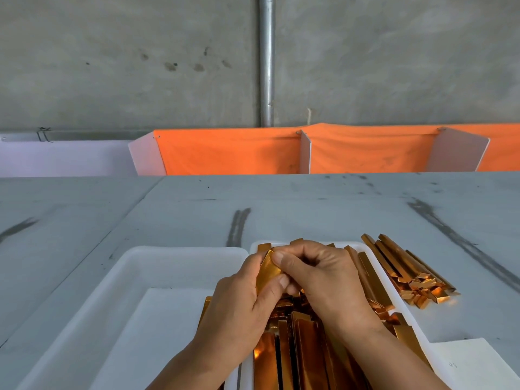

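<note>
A shiny gold card strip point(268, 273) is held up between both hands above a white tray point(378, 266) filled with several flat gold strips point(298, 358). My left hand point(239, 305) grips the strip's lower part, thumb across its face. My right hand point(318, 274) pinches its top edge with curled fingers. The strip's lower end is hidden behind my hands.
A second white tray point(135, 266) with a white sheet point(157, 327) inside lies on the left. A pile of folded gold strips point(408, 271) rests on the grey table point(309, 204) to the right. Orange cloth bins point(230, 152) line the table's far edge.
</note>
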